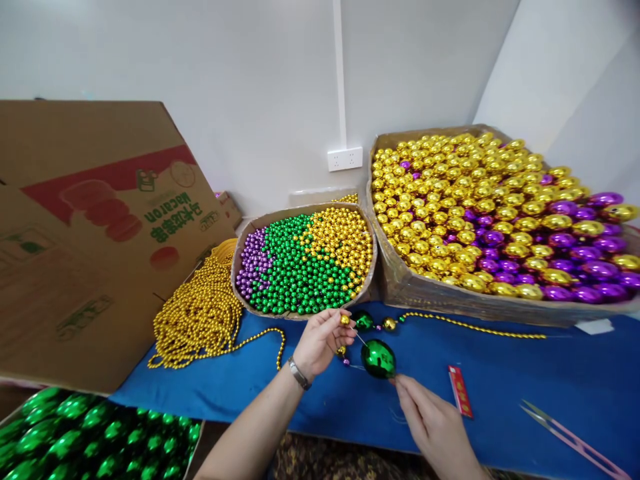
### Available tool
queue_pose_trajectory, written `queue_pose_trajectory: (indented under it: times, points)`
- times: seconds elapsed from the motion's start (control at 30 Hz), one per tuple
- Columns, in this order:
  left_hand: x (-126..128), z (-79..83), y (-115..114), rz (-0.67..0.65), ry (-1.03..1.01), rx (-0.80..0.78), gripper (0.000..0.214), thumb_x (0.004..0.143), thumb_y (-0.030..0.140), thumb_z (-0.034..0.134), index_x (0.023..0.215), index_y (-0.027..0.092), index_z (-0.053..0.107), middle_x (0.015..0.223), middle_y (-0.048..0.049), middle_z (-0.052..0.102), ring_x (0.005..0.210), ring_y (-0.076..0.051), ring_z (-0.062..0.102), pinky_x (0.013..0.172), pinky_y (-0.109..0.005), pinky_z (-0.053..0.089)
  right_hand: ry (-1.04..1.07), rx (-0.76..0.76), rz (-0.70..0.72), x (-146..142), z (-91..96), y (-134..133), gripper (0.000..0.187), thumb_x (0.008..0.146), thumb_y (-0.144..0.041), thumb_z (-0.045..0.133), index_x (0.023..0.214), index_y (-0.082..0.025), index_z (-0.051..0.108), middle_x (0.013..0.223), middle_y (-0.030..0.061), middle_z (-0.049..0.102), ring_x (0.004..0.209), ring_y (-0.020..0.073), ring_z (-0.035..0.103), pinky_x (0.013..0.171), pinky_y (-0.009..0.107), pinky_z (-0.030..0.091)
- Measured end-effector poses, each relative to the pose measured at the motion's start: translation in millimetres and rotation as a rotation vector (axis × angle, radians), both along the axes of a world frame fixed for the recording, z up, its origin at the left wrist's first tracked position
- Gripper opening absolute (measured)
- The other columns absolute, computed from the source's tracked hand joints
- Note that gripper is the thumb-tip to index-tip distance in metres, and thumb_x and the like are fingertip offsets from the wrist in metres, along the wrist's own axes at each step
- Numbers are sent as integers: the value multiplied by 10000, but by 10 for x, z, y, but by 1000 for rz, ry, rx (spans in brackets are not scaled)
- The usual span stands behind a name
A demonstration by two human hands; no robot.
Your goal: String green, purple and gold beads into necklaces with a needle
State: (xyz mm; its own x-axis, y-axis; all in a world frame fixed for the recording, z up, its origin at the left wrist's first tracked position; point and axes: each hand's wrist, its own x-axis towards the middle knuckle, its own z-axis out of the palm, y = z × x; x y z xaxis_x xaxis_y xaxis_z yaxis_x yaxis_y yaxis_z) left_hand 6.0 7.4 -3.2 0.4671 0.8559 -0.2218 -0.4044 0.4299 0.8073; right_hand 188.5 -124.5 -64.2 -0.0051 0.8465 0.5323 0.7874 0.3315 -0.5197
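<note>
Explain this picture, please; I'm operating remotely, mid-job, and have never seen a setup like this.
There is no machine here: these are a person's bare hands, seen from a camera worn on the head, looking forward and down. The left hand, with a metal band at its wrist, pinches a small gold bead. The right hand holds the lower end of a large shiny green bead. A thin line, thread or wire, runs between the two beads. On the blue cloth lie gold bead strands, a red packet and a pink-handled tool. Behind stand two open boxes full of beads.
</note>
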Motion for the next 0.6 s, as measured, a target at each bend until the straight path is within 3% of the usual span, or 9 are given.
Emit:
queue_pose_trajectory:
  times: [0.17,0.3,0.4,0.5,0.6]
  points:
    - [45,-47,-87,0,171,164,280,744,348,692,911,131,633,788,-63,676,660,-128,626,621,-236,482,-21,-13,-3,-40,-53,39,223,934,-262,385,1007,-192,584,893,59,718,774,175,699,663,254,545]
    - [88,-259,-173,-34,369,326,258,730,369,692,828,132,660,806,-74,686,648,-130,597,604,-237,464,-22,-172,-61,-40,-326,72,269,952,-264,306,1038,-168,542,748,46,707,629,173,689,518,243,524]
    - [101,-331,-208,-2,509,471,213,745,370,668,760,158,686,895,-94,695,716,-170,618,630,-268,475,-63,-200,-85,47,-485,92,273,938,-254,305,1045,-173,543,838,65,708,687,180,696,529,247,538]
    - [137,-147,-220,-2,593,740,127,781,313,630,776,211,705,920,-82,701,834,-204,635,743,-309,486,-50,-145,-119,131,-392,144,269,921,-263,361,1102,-196,548,1017,76,679,860,182,683,660,271,564]
    - [244,221,-205,-60,561,930,118,803,269,602,845,246,710,930,-73,706,898,-213,634,822,-333,479,61,-87,-55,126,-115,245,301,920,-266,394,1184,-200,521,1101,83,646,1004,176,632,812,287,534]
